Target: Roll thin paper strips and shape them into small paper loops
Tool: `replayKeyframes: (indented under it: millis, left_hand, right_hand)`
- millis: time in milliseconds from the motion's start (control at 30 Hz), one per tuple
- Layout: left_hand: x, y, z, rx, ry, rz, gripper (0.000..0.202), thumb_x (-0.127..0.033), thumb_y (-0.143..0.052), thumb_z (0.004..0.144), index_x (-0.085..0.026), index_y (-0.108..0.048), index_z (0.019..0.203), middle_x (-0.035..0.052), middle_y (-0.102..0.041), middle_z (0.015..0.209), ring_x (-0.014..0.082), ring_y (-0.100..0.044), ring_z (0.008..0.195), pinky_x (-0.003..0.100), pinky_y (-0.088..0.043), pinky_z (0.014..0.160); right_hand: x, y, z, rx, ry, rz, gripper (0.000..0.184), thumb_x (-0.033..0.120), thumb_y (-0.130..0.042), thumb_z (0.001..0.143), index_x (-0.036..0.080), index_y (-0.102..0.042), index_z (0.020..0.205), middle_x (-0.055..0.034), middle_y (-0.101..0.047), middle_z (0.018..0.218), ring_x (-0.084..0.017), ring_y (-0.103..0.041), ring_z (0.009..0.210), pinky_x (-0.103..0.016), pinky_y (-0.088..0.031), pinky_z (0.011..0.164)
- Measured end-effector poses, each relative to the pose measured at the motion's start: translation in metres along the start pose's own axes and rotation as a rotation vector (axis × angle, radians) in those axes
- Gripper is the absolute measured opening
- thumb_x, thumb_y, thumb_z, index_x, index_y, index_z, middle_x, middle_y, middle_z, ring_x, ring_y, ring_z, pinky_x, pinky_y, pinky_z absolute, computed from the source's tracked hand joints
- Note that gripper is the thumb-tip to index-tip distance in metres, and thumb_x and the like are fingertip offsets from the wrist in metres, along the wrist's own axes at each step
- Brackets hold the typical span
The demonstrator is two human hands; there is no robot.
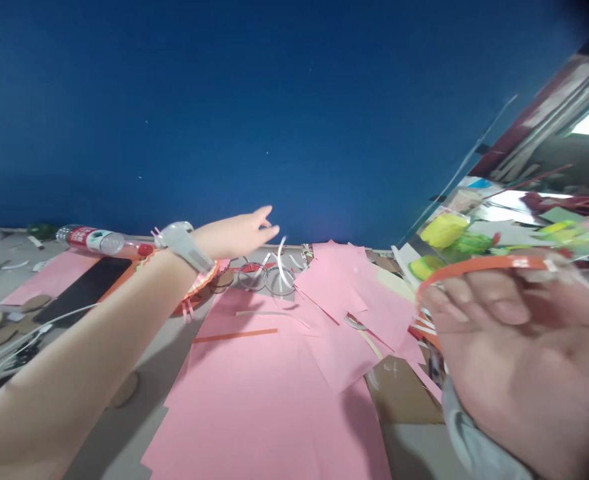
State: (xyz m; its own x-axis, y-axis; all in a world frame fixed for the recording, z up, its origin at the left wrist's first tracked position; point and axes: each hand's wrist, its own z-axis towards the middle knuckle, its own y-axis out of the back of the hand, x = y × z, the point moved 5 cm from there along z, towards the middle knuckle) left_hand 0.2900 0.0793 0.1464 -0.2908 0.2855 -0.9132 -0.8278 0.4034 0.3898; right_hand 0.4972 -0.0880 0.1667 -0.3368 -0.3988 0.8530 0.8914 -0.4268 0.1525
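Stretched over the back of the table is my left hand point(241, 233), its fingertips apart and nothing visible in them. Just beyond and below it, a curled white paper strip point(283, 263) stands among loose strips. My right hand point(519, 353) is raised at the right, palm turned toward me and fingers curled, with an orange paper strip point(474, 268) bent across it. That strip has small white marks near one end. Pink paper sheets point(274, 407) cover the middle of the table, and another orange strip point(237, 335) lies flat on them.
A plastic bottle point(91, 239) lies at the back left near a black phone point(87, 290) and round brown discs point(124, 390). Cardboard point(407, 390) shows beside the pink sheets. Yellow and green wrapped items point(444, 230) crowd the right. A blue partition point(284, 120) rises behind.
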Motion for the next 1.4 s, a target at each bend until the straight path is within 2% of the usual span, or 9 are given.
replayKeyframes:
  millis: [67, 167, 267, 400, 667, 767, 867, 1067, 1400]
  left_hand:
    - [-0.004, -0.01, -0.01, 0.012, -0.048, 0.079, 0.015, -0.027, -0.058, 0.078, -0.015, -0.062, 0.086, 0.0022, -0.064, 0.086, 0.0158, -0.059, 0.081, 0.024, -0.043, 0.074]
    - [-0.017, -0.03, -0.048, 0.124, -0.123, 0.096, 0.03, -0.035, -0.04, 0.09, -0.018, -0.061, 0.079, 0.0002, -0.062, 0.077, 0.0142, -0.058, 0.076, 0.024, -0.044, 0.074]
    - [-0.018, -0.054, -0.096, 0.437, -0.092, -0.039, 0.041, -0.035, -0.024, 0.096, -0.019, -0.061, 0.089, 0.0025, -0.064, 0.081, 0.0137, -0.06, 0.076, 0.025, -0.046, 0.074]
    - [0.0, -0.061, -0.134, 0.497, 0.04, -0.046, 0.042, -0.037, -0.024, 0.096, -0.02, -0.062, 0.093, 0.0024, -0.064, 0.086, 0.0132, -0.059, 0.08, 0.023, -0.045, 0.076]
    - [0.013, -0.062, -0.144, 0.454, 0.01, -0.059, 0.045, -0.038, -0.022, 0.095, -0.017, -0.058, 0.08, 0.0011, -0.059, 0.076, 0.0128, -0.054, 0.072, 0.023, -0.042, 0.071]
    - [0.016, -0.064, -0.146, 0.494, 0.061, -0.022, 0.036, -0.04, -0.034, 0.093, -0.017, -0.059, 0.08, 0.0001, -0.06, 0.074, 0.0123, -0.055, 0.07, 0.021, -0.042, 0.068]
    - [0.018, -0.069, -0.15, 0.557, 0.076, -0.011, 0.031, -0.038, -0.041, 0.091, -0.017, -0.061, 0.08, -0.0002, -0.062, 0.072, 0.0113, -0.056, 0.066, 0.019, -0.042, 0.065]
    - [0.029, -0.074, -0.153, 0.531, 0.155, -0.045, 0.039, -0.035, -0.033, 0.094, -0.016, -0.065, 0.082, 0.0011, -0.068, 0.078, 0.0105, -0.059, 0.069, 0.018, -0.045, 0.067]
    - [0.052, -0.068, -0.161, 0.353, 0.337, -0.117, 0.037, -0.038, -0.029, 0.095, -0.019, -0.06, 0.09, -0.0012, -0.067, 0.075, 0.011, -0.06, 0.068, 0.019, -0.045, 0.064]
  right_hand:
    - [-0.008, -0.007, -0.007, -0.099, -0.12, 0.223, 0.018, 0.028, -0.034, 0.089, 0.026, -0.038, 0.072, 0.0025, -0.028, 0.058, -0.013, -0.031, 0.049, -0.033, -0.034, 0.051]
    - [-0.017, -0.024, -0.021, 0.1, -0.077, 0.03, 0.014, 0.029, -0.038, 0.089, 0.025, -0.045, 0.078, 0.0012, -0.043, 0.059, -0.014, -0.044, 0.055, -0.03, -0.04, 0.054]
    - [-0.028, -0.044, -0.041, 0.416, -0.038, -0.282, 0.016, 0.026, -0.036, 0.091, 0.024, -0.044, 0.077, 0.0012, -0.048, 0.065, -0.013, -0.049, 0.059, -0.025, -0.042, 0.053]
    - [-0.028, -0.066, -0.064, 0.561, 0.091, -0.362, 0.013, 0.016, -0.034, 0.087, 0.022, -0.044, 0.082, -0.0001, -0.053, 0.072, -0.013, -0.054, 0.067, -0.025, -0.045, 0.059]
    - [-0.021, -0.093, -0.092, 0.772, 0.326, -0.371, 0.013, 0.023, -0.053, 0.082, 0.021, -0.052, 0.094, -0.0031, -0.061, 0.086, -0.017, -0.055, 0.08, -0.029, -0.046, 0.074]
    - [-0.02, -0.085, -0.088, 0.707, 0.343, -0.351, 0.02, 0.027, -0.056, 0.081, 0.021, -0.052, 0.1, -0.0042, -0.059, 0.091, -0.017, -0.054, 0.087, -0.027, -0.045, 0.078]
    - [-0.025, -0.077, -0.082, 0.619, 0.263, -0.34, 0.024, 0.032, -0.051, 0.085, 0.019, -0.05, 0.105, -0.0075, -0.056, 0.101, -0.02, -0.05, 0.099, -0.031, -0.042, 0.083]
    - [-0.047, -0.085, -0.086, 0.9, -0.172, -0.334, 0.025, 0.03, -0.037, 0.092, 0.021, -0.047, 0.072, 0.0026, -0.053, 0.069, -0.011, -0.051, 0.066, -0.022, -0.039, 0.06]
    - [-0.052, -0.089, -0.089, 0.951, -0.362, -0.295, 0.031, 0.038, -0.037, 0.091, 0.019, -0.043, 0.067, 0.0034, -0.048, 0.064, -0.009, -0.045, 0.06, -0.02, -0.033, 0.055]
